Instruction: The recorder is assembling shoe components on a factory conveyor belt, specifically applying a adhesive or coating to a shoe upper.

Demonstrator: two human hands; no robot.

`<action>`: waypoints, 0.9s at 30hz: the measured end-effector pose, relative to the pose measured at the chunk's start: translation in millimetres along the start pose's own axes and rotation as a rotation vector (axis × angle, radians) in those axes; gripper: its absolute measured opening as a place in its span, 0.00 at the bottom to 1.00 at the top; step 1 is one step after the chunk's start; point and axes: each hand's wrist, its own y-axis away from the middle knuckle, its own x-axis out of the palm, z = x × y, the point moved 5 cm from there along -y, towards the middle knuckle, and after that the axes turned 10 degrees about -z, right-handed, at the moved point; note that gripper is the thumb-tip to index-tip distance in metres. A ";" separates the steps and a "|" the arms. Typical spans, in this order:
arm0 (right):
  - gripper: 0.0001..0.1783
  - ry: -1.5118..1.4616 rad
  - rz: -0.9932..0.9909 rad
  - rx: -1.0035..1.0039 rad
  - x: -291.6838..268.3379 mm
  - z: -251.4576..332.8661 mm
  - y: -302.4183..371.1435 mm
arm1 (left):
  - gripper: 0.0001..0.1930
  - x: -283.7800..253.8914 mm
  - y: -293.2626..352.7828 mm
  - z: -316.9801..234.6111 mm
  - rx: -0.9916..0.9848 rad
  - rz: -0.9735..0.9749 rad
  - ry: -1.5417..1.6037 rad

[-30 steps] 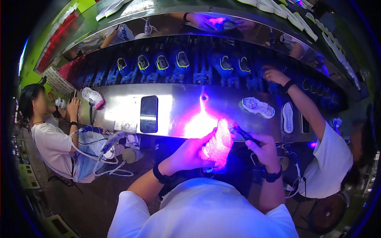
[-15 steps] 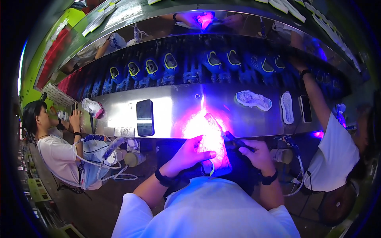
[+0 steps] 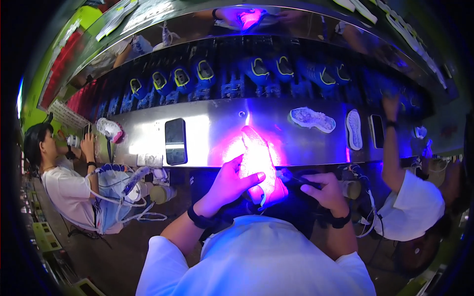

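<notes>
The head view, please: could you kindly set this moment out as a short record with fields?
Left hand: holds a shoe lit pink-white
Right hand: grips a dark-handled tool, tip unclear
Metal bench: dark phone at left, two pale soles at right
Beyond: row of blue shoes with yellow-edged openings
Co-workers: one at each side

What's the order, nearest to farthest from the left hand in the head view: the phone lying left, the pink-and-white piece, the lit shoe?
1. Lit shoe: in the left hand itself.
2. Phone: flat on the bench, left of that hand.
3. Pink-and-white piece: farther left, past the phone.
</notes>
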 end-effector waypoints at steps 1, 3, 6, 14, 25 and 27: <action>0.19 0.003 0.016 -0.002 -2.1 2.2 2.0 | 0.38 -2.9 1.4 -6.3 0.014 -0.025 -0.035; 0.18 0.036 0.061 0.087 -3.9 3.9 5.5 | 0.37 -7.6 3.4 -8.9 -0.001 -0.057 -0.077; 0.17 0.083 0.029 0.038 -5.2 1.2 13.4 | 0.34 -7.2 2.6 -7.9 0.002 -0.075 -0.005; 0.18 0.273 -0.097 -0.170 -3.9 12.7 19.8 | 0.31 -3.9 3.9 2.9 -0.064 -0.167 0.148; 0.19 0.330 -0.143 -0.414 -32.5 49.1 -11.3 | 0.25 27.1 10.8 30.7 -0.526 0.101 0.739; 0.18 0.328 -0.129 -0.358 -35.8 52.6 -14.7 | 0.27 35.7 15.1 22.3 -0.572 0.121 0.805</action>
